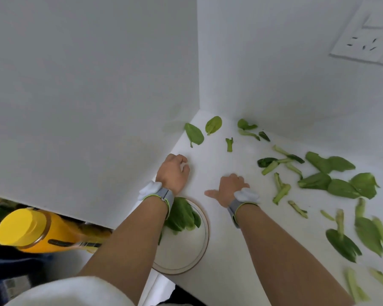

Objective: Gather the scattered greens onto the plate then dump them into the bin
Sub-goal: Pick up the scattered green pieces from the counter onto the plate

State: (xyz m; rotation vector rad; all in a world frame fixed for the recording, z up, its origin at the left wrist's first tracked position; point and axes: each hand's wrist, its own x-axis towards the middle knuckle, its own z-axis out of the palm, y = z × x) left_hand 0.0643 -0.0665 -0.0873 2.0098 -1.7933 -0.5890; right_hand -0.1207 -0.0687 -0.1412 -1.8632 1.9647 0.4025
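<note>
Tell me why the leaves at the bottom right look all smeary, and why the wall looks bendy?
In the head view, the greens at the lower right edge are smeared by motion blur, while the leaves near the corner look sharper. The wide-angle lens bends the wall socket and the wall lines. The light is soft and even, with faint shadows under the left hand and right hand and no glare.

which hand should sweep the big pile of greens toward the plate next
Right. The right hand lies beside the big pile of greens, while the left hand sits by the wall above the plate, away from them.
</note>
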